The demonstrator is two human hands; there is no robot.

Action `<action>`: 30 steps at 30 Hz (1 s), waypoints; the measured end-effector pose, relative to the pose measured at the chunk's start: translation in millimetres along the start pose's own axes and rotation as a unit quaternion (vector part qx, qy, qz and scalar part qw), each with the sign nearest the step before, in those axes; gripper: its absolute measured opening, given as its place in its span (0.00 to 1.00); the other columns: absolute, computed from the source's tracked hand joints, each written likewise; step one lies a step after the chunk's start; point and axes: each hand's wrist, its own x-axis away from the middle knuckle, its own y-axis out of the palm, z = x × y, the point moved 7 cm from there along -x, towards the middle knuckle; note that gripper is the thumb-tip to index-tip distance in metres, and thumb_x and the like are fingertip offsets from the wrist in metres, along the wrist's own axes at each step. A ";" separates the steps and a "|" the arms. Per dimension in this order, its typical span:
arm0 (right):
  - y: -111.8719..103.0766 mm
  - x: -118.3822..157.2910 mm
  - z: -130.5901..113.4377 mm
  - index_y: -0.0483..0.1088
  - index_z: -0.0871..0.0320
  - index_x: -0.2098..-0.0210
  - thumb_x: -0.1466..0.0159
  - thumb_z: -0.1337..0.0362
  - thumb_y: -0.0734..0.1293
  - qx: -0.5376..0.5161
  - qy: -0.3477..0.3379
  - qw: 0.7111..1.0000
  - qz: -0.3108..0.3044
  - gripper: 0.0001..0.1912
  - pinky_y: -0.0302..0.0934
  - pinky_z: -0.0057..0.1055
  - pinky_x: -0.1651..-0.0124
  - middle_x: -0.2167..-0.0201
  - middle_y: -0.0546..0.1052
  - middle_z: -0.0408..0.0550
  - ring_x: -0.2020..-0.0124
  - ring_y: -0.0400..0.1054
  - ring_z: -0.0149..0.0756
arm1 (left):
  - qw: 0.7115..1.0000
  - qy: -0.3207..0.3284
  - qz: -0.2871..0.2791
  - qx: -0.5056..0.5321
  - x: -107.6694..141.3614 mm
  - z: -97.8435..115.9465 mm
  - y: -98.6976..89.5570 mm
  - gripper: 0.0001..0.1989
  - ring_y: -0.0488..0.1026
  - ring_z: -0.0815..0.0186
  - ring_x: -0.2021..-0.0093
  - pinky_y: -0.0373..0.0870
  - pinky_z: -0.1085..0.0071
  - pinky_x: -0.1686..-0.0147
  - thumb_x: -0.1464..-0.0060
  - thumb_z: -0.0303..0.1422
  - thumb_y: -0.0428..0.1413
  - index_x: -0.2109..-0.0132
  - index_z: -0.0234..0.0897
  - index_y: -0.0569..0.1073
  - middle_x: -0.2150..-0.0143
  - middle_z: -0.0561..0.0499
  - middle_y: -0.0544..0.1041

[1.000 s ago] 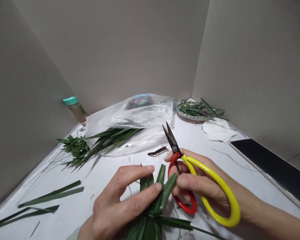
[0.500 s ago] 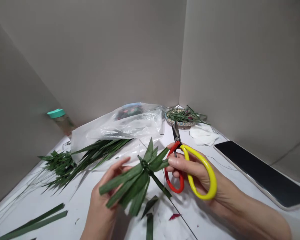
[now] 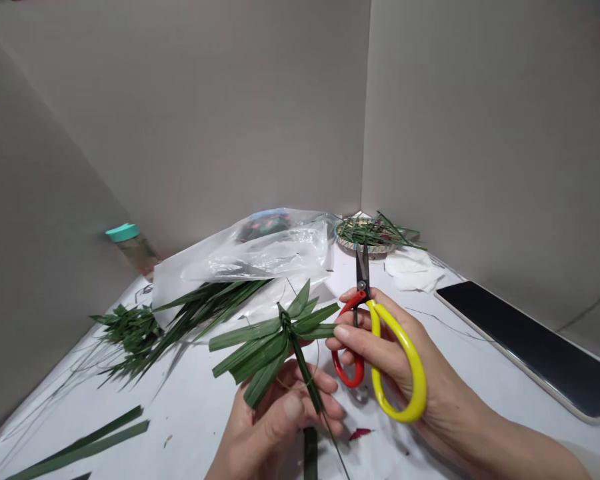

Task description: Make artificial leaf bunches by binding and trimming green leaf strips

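Note:
A folded green leaf piece (image 3: 270,340), with strips fanning out from a central knot, is held in the air over the table. My right hand (image 3: 380,347) pinches the tip of one strip between thumb and fingers. That same hand also carries scissors (image 3: 362,287) with one red and one yellow handle loop, blades pointing away and slightly parted. Below the leaf piece, my left hand (image 3: 280,420) is palm up, its fingers curved and apart. A dark stem and a thin strand hang from the knot across the left fingers.
Long leaves (image 3: 205,307) stick out of a clear plastic bag (image 3: 240,250). A teal-lidded bottle (image 3: 130,243) stands back left. A woven basket (image 3: 365,233) of leaf scraps, white tissue (image 3: 413,269) and a black-screened tablet (image 3: 520,347) lie right. Cut leaf strips (image 3: 85,443) lie front left.
My left hand has moved from the strips' left ends to beneath the knot, turning palm up. The right hand keeps its pinch and the scissors, which have tilted a little.

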 end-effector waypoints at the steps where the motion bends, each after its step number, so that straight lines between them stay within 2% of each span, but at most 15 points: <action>1: 0.8 0.0 0.5 0.64 0.54 0.58 0.43 0.55 0.78 0.001 0.004 1.000 0.003 0.23 0.64 0.23 0.74 0.70 0.72 0.38 0.74 0.69 0.28 | 1.000 -0.001 0.006 0.007 0.1 0.9 -2.1 0.12 0.77 0.62 0.68 0.76 0.62 0.63 0.48 0.41 0.67 0.62 0.38 0.84 0.63 0.44 0.81; 4: 2.3 0.2 1.2 0.64 0.54 0.58 0.45 0.54 0.79 0.001 0.014 1.000 0.011 0.24 0.63 0.24 0.76 0.71 0.72 0.38 0.75 0.69 0.29 | 0.999 -0.001 0.025 0.031 -0.3 3.2 -10.7 0.09 0.75 0.64 0.70 0.74 0.66 0.67 0.45 0.38 0.66 0.62 0.37 0.84 0.65 0.45 0.81; 8: 5.2 1.1 4.1 0.64 0.53 0.58 0.43 0.54 0.79 -0.016 0.015 1.000 0.005 0.24 0.65 0.24 0.75 0.70 0.73 0.39 0.74 0.70 0.30 | 0.998 0.002 0.040 0.058 -2.9 5.0 -20.7 0.09 0.74 0.66 0.70 0.73 0.70 0.69 0.45 0.37 0.65 0.58 0.39 0.84 0.63 0.45 0.82; 12: 10.9 4.3 10.4 0.64 0.54 0.58 0.44 0.54 0.79 -0.015 0.031 0.999 -0.003 0.24 0.61 0.23 0.78 0.71 0.73 0.38 0.77 0.68 0.28 | 0.998 0.017 0.017 0.059 -5.7 8.0 -21.6 0.12 0.72 0.68 0.71 0.70 0.73 0.71 0.45 0.39 0.65 0.56 0.40 0.84 0.63 0.46 0.82; 16: 19.0 10.0 14.6 0.63 0.53 0.58 0.42 0.55 0.77 0.019 0.037 0.999 -0.034 0.22 0.61 0.23 0.78 0.72 0.74 0.38 0.78 0.68 0.27 | 1.000 0.013 0.001 0.005 -5.4 7.0 -21.9 0.16 0.70 0.67 0.70 0.70 0.71 0.66 0.41 0.43 0.60 0.63 0.34 0.84 0.68 0.46 0.79; 23: 23.9 14.1 25.8 0.62 0.52 0.58 0.41 0.62 0.75 0.058 0.057 0.995 -0.062 0.19 0.59 0.21 0.80 0.72 0.73 0.36 0.79 0.66 0.25 | 0.997 -0.003 0.037 -0.062 -4.6 0.4 -25.7 0.18 0.69 0.63 0.68 0.68 0.68 0.66 0.46 0.43 0.65 0.78 0.37 0.77 0.75 0.50 0.74; 26: 22.1 14.6 31.1 0.63 0.51 0.54 0.38 0.65 0.74 0.060 0.065 0.994 -0.061 0.18 0.57 0.21 0.79 0.71 0.72 0.35 0.79 0.66 0.25 | 0.996 -0.003 0.052 -0.073 -4.4 -0.3 -25.2 0.19 0.68 0.65 0.70 0.67 0.69 0.66 0.45 0.41 0.65 0.79 0.37 0.75 0.76 0.51 0.73; 30: 27.8 18.1 32.0 0.66 0.52 0.55 0.41 0.62 0.77 0.050 0.078 0.990 -0.108 0.20 0.61 0.22 0.73 0.72 0.72 0.35 0.77 0.65 0.24 | 0.996 -0.007 0.069 -0.055 -4.8 1.2 -25.4 0.18 0.67 0.67 0.73 0.67 0.71 0.68 0.44 0.37 0.64 0.79 0.37 0.73 0.79 0.54 0.70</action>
